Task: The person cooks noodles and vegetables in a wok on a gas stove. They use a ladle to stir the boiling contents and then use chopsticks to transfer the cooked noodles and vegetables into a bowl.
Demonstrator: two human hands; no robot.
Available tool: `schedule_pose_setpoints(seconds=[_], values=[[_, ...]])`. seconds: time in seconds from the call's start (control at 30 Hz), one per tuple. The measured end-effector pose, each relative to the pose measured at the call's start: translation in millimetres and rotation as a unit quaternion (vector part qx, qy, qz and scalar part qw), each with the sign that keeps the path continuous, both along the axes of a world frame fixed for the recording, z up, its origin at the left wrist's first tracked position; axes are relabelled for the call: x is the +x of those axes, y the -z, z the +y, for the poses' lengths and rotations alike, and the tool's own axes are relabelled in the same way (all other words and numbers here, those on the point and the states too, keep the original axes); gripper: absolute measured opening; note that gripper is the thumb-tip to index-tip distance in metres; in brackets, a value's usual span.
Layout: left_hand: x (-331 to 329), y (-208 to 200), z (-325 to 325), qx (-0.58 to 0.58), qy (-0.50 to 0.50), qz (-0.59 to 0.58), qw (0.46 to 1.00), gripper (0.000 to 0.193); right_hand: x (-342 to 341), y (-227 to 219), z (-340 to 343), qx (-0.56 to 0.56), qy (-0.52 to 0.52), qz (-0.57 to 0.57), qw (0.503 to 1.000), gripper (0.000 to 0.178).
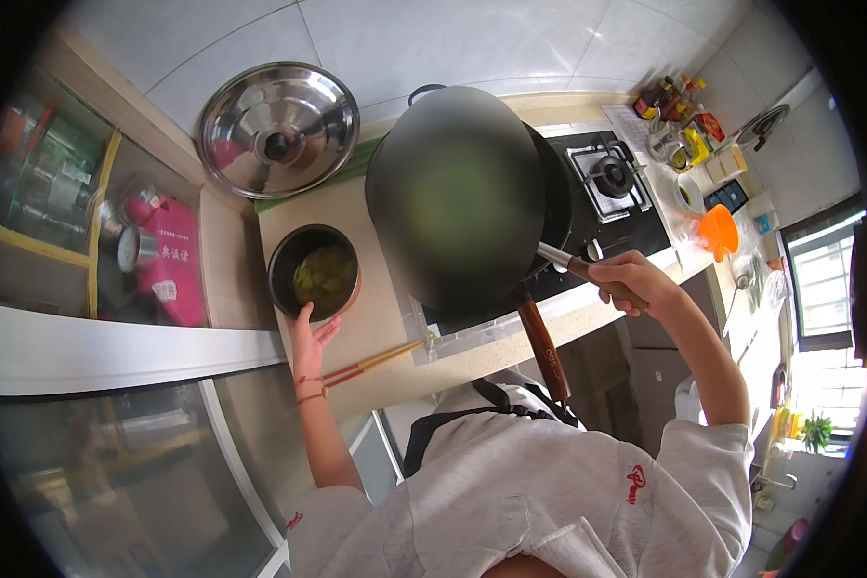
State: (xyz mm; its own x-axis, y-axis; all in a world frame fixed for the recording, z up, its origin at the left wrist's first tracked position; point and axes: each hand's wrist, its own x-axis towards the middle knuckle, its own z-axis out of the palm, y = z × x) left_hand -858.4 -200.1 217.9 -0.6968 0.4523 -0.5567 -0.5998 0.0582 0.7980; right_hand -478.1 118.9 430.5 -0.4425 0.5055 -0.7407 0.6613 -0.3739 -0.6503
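Note:
A dark-lined pot (277, 279) with yellow-green food (324, 275) in it sits at the left of the counter. My left hand (310, 337) is on its near rim, thumb at the edge and fingers against the outside. My right hand (632, 282) is closed round the brown handle of a metal-shafted cooking utensil (561, 257), which reaches into the area of the wok. A large blurred oval covers much of the dark wok (557, 193), so its contents and the utensil's head cannot be made out. The wok's wooden handle (541, 347) points toward me.
A steel lid (308, 116) leans against the wall at the back left. Chopsticks (376, 360) lie by the counter's front edge. Right of the wok is a gas burner (611, 175); beyond it stand bottles (679, 101), a phone (725, 197) and an orange container (719, 231).

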Motion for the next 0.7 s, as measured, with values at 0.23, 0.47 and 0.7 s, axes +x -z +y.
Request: schedule_pose_setpoints(seconds=[0.23,0.47,0.7], values=[[0.7,-3.8,-2.3,-0.030,0.023,0.009,0.999,0.064,27.0,-37.4,20.7,0.180,-0.091,-0.066,0.977,0.031],[-8.7,14.9,-11.8,-0.046,0.038,0.010,0.998,0.069,-12.8,-145.8,47.4,0.337,-0.233,-0.281,0.868,0.023],[0.2,-2.7,-1.9,-0.058,0.012,0.015,0.998,0.070,-28.3,-132.0,87.5,0.168,-0.255,-0.320,0.897,0.027]])
